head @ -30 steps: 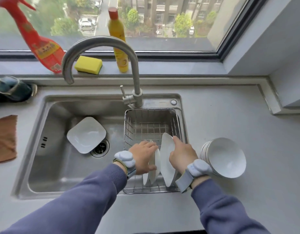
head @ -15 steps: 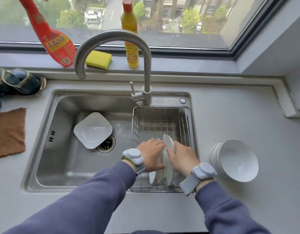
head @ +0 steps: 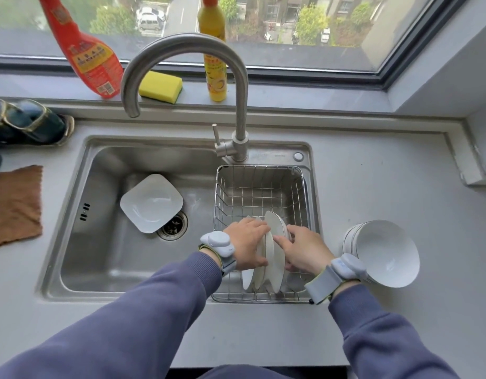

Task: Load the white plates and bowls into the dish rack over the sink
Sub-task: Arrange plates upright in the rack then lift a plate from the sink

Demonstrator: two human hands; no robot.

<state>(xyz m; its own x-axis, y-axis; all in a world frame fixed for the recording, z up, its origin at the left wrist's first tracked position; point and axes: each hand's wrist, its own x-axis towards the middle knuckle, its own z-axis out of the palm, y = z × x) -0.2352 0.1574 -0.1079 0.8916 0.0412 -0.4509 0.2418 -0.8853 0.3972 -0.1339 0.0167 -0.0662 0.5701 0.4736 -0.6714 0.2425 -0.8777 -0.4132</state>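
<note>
A wire dish rack (head: pixel 261 181) hangs over the right half of the steel sink (head: pixel 99 242). At its near end stand three white plates (head: pixel 274 258) on edge, close together. My left hand (head: pixel 246 243) presses against the left plates. My right hand (head: pixel 304 250) grips the rightmost plate, fingers on its rim. A square white plate (head: pixel 151 202) lies flat in the sink basin beside the drain. A stack of white bowls (head: pixel 384 253) leans on the counter right of the rack.
The curved tap (head: pixel 237 86) arches over the sink's back edge. On the sill stand a red spray bottle (head: pixel 86 53), a yellow sponge (head: pixel 161 87) and a yellow bottle (head: pixel 214 61). A brown cloth (head: pixel 16 205) and a dark object (head: pixel 25 123) lie at left.
My right hand has brought the tilted plate upright against the other plates. My left hand stays on the left plates. The view has shifted slightly.
</note>
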